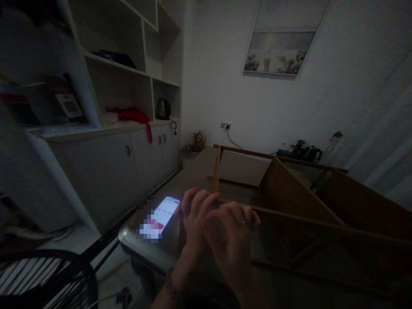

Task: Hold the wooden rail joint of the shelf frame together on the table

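The room is dim. My left hand is raised with its fingers stretched out, the tips touching the corner of a brown wooden frame that lies on its side. My right hand, with a ring on one finger, overlaps it in front. The right fingers bend over the frame's near rail. A lit phone lies face up on the table just left of my left hand, and neither hand touches it.
White cabinets and shelves line the left wall, with a kettle and red cloth on the counter. A black fan guard is at the bottom left. Dark gear lies by the far wall under a picture.
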Demonstrator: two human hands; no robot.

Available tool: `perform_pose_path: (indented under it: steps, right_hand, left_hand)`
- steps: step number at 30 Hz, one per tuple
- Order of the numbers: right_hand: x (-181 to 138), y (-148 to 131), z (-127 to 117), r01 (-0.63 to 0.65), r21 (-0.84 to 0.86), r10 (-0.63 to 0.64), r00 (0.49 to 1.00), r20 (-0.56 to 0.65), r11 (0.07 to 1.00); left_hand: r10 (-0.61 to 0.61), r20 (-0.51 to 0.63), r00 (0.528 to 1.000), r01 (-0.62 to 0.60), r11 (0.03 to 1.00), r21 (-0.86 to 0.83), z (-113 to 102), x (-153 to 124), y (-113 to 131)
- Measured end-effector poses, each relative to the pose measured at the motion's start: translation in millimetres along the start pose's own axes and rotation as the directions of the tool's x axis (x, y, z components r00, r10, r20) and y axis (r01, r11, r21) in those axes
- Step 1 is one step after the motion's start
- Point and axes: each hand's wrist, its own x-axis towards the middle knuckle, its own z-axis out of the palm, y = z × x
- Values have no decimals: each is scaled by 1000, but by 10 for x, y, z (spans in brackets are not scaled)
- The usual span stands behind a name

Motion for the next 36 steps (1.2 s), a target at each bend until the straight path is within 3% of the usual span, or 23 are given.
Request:
perform_pose_path:
  steps: [3,8,13,19,22,27,32,36]
  right_hand:
    - [-70,-12,-1,-91,13,92,995,-43,996]
    - [-118,-35,11,-225,219,220,974,46,949]
    - [-123,-88,28,-265,281,270,963,21,922]
    - [-172,-106,57,-94,94,103,991,-88,991]
    - [-241,-38,74,-11,109,26,990,-137,994]
    - [-307,75,26,14,216,4,996,-84,976]
    - [-279,119,-58,127,93,-117,988,-98,988]
    - [-222,135,-72,103,59,-94,986,-140,993]
  left_hand:
    - [-7,-5,1000,7,1000,-23,-27,13,18]
    - [-12,-1,1000,12,1000,-8,-33,16,23]
    - [0,-12,1000,0,1000,4,-30,23,23]
    - [-8,4,1000,8,1000,-30,-30,18,26]
    - [-11,-23,1000,11,1000,-16,-21,13,36]
    - [-7,-22,1000,7,1000,7,-5,13,39]
    - [29,-53,998,-27,999,43,2,31,34]
    - [18,-39,999,-16,999,31,-9,34,40]
